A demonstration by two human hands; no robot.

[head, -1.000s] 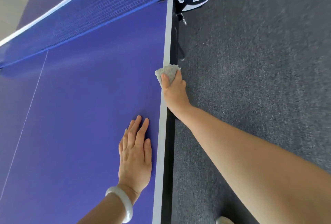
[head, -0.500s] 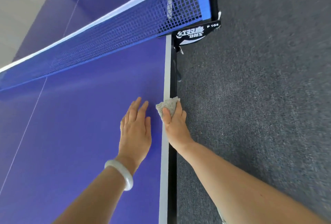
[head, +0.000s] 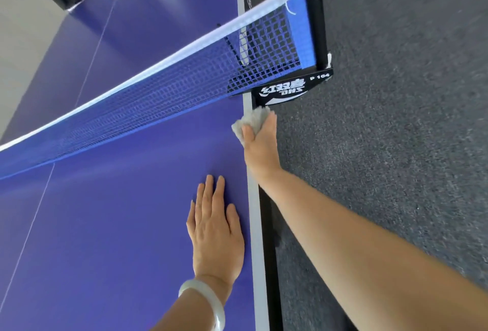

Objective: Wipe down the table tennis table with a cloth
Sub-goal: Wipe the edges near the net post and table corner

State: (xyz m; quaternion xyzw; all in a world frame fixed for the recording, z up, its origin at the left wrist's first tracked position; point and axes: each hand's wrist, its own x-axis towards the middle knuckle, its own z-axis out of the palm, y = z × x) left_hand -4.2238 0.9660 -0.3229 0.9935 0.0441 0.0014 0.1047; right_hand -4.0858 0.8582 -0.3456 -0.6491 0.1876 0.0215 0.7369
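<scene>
Grey carpet lies right of the purple tabletop. Nearest, my left hand rests flat, fingers straight and together. Farther along the right edge, my right hand grips the cloth, just beside the net clamp. I judge this side's edge nearly wiped and the far half left.

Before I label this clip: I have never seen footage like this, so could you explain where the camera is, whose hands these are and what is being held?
No machine: these are a person's two bare hands, filmed from a head-worn camera looking down. The purple-blue table tennis table is crossed by a blue mesh net on a black clamp post. The left hand, pale bangle at its wrist, rests flat on the table. The right hand grips a crumpled grey cloth at the table's white edge, close to the clamp.
</scene>
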